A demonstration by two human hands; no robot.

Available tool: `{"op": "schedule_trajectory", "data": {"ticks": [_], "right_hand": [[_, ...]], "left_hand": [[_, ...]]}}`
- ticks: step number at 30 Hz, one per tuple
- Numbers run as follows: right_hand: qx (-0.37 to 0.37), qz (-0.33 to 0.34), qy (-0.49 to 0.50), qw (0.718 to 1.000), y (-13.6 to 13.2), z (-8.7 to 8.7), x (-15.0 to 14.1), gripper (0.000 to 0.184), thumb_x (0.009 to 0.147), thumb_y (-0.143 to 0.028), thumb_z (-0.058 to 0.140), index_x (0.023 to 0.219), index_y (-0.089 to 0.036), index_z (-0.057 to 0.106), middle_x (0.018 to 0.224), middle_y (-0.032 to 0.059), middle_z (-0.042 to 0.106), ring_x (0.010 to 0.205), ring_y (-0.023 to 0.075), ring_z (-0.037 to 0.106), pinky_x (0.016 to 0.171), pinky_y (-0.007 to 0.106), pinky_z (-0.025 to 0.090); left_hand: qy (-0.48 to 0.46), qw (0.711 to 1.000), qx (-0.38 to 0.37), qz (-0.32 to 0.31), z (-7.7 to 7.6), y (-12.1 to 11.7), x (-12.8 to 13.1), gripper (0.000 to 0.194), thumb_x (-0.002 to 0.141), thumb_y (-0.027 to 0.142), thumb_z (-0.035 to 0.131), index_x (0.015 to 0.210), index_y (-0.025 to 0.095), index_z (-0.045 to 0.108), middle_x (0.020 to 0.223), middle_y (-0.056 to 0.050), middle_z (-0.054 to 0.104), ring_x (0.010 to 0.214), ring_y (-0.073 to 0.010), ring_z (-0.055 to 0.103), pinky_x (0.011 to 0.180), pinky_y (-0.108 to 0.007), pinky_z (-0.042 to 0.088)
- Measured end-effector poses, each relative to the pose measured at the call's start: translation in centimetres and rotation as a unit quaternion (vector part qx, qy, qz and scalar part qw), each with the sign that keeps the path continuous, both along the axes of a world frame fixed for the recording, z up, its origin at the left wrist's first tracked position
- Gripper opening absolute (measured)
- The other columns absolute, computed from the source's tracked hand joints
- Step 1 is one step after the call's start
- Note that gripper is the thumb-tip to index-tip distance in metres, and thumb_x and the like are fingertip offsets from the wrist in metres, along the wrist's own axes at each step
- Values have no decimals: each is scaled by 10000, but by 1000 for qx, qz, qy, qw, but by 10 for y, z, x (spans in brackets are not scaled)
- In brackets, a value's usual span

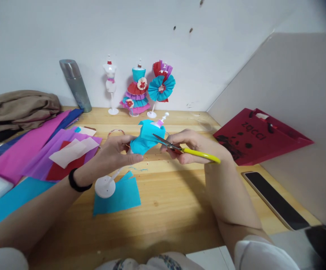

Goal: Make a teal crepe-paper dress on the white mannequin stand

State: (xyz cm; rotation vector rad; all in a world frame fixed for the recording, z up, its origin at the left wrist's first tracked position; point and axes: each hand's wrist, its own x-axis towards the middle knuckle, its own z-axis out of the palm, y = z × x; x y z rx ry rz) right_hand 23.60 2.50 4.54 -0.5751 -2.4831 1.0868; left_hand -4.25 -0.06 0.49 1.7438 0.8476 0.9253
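In my left hand [114, 152] is a small mannequin, tilted, with blue crepe paper [147, 137] wrapped round its torso. Its white knob and pink neck point up and right, and its round white base [105, 186] hangs low to the left. My right hand [189, 144] is closed round a pair of scissors with yellow handles [200, 154]. The dark blades lie against the front of the blue paper, tips pointing left. A cut blue sheet [120, 198] lies on the table below the base.
Behind stand a bare mannequin [111, 80] and two dressed ones in ruffled paper. A grey-green bottle [77, 88] leans on the wall. Coloured paper sheets [43, 153] and brown cloth [19, 108] lie left. A red paper bag [253, 137] and a phone [275, 200] are right.
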Motion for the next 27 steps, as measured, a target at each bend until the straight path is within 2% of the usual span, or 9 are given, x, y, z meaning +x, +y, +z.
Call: {"op": "schedule_trajectory", "data": {"ticks": [8,18,24,27], "right_hand": [[13,20,20,1000,1,1,1,601,896,-665,628,1068,-92,692,779,17,616,659,111,540,605,241,452],[-20,25,39,999,1,-2,0,521,870,-630,688,1055,-143,694,777,4,627,638,106,576,575,222,462],[-50,25,39,998,0,-3,-3,537,853,-655,687,1025,-147,688,712,1,608,626,126,560,581,251,463],[-70,14,41,997,-1,-2,-4,572,823,-695,689,1003,-151,681,680,-4,595,597,128,540,561,259,453]], "left_hand": [[-31,999,-25,-9,-1,0,-1,331,741,435,830,720,160,646,685,9,536,689,-138,498,608,-271,393],[-63,996,-42,-43,-1,0,-1,319,736,434,840,795,163,681,712,6,542,706,-144,492,616,-275,393],[-72,996,-29,-53,0,-1,-1,328,754,450,833,840,165,692,706,9,554,701,-143,497,638,-276,407],[-67,996,-17,-58,2,-1,-1,310,767,436,826,801,168,675,714,5,551,710,-147,499,647,-280,418]]}}
